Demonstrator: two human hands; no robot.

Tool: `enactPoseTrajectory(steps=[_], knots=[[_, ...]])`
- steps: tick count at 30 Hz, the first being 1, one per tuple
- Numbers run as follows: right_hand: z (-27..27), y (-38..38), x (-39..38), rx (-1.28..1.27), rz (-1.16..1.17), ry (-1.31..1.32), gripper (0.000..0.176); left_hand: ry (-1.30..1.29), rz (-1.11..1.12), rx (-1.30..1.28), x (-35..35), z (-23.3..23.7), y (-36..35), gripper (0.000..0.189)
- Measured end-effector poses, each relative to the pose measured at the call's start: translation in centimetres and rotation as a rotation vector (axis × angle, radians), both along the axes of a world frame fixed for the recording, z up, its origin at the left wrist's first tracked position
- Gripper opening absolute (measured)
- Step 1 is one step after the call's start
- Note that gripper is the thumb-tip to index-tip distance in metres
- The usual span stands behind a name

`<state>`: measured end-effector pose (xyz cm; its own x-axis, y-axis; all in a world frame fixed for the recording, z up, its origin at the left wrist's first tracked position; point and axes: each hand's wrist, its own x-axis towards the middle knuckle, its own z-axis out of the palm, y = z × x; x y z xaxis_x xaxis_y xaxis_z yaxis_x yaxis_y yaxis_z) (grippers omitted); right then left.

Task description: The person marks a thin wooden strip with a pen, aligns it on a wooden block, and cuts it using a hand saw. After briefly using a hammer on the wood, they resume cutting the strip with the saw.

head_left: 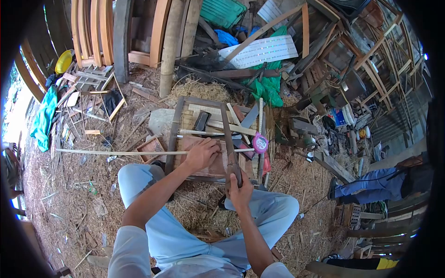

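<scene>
My left hand (203, 154) presses down on a long thin wooden strip (125, 152) that lies across a low framed work surface (175, 134). Its fingers are bent over the strip on a reddish-brown board (194, 169). In my right hand (240, 189) is the handle of a long dark blade-like tool (227, 134), which points away from me and crosses over the strip near its right end. A pink tape measure (260, 143) sits just right of the tool. Beyond my left hand rests a small black object (201, 121) on the frame.
Wood shavings and scraps cover the ground (69, 194). A small wooden box (151, 147) is left of the frame. Green plastic (271, 90) and a white perforated sheet (264, 52) lie beyond. At the right, another person's legs in blue trousers (378, 184) show.
</scene>
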<state>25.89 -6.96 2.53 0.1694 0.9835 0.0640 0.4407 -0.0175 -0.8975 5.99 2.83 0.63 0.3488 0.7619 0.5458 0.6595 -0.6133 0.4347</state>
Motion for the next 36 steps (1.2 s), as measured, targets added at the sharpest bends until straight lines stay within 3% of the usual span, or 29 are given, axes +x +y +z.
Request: enactPoseTrajectory(steps=[5, 13, 22, 25, 29, 32, 34, 36], knots=[[1.2, -0.6, -0.2, -0.047, 0.015, 0.0, 0.042, 0.022, 0.028, -0.035, 0.1, 0.2, -0.1, 0.011], [1.5, -0.4, -1.1, 0.165, 0.052, -0.162, 0.04, 0.034, 0.023, -0.032, 0.1, 0.7, -0.1, 0.015], [2.6, -0.9, -0.4, 0.072, 0.168, -0.246, 0.042, 0.048, 0.047, -0.027, 0.4, 0.3, -0.3, 0.02], [2.6, -5.2, 0.7, 0.063, 0.137, -0.15, 0.037, 0.048, 0.052, -0.03, -0.2, 0.5, 0.6, 0.015], [4.0, -10.2, 3.5, -0.098, 0.127, -0.284, 0.036, 0.063, 0.003, -0.016, 0.5, 0.5, 0.1, 0.01], [5.1, -9.6, 3.8, -0.05, 0.147, -0.257, 0.043, 0.043, -0.006, 0.004, 0.3, 0.3, 0.2, 0.014], [5.8, -9.6, 3.6, -0.142, 0.086, -0.037, 0.044, 0.051, -0.016, -0.001, 0.3, 0.6, 0.2, 0.014], [5.5, -9.7, 3.3, -0.098, 0.094, -0.107, 0.043, 0.054, -0.029, -0.011, 0.0, 0.6, 0.1, 0.015]])
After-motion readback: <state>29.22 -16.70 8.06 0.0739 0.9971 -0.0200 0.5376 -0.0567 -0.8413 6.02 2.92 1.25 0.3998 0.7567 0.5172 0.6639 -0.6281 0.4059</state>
